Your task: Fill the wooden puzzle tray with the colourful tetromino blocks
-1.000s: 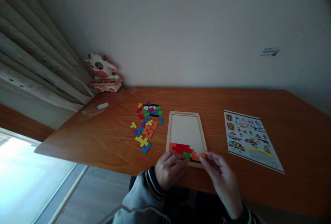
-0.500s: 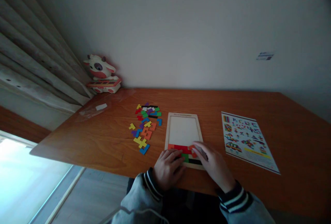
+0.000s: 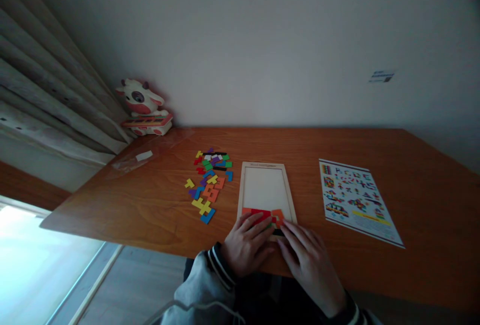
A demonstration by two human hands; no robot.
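A wooden puzzle tray (image 3: 264,185) lies flat on the desk in front of me, its near end partly filled with colored pieces. My left hand (image 3: 247,245) rests over the tray's near left part, fingers stretched over a red piece (image 3: 260,213) and hiding several others. At the near right corner is my right hand (image 3: 313,262), its fingers extended and the fingertips touching the right side of an orange piece (image 3: 278,214). That piece sits beside the red one. A black piece (image 3: 278,232) shows below, between the hands.
Loose colored puzzle pieces (image 3: 212,179) are scattered left of the tray. A printed pattern sheet (image 3: 360,200) lies to the right. A cow toy with a keyboard (image 3: 144,110) stands at the back left, near clear plastic film (image 3: 129,164) and the curtain (image 3: 52,75).
The orange piece, pinched in my right hand earlier, now lies in the tray. My right hand has drawn back toward me and its fingers have spread. My left fingers have shifted right.
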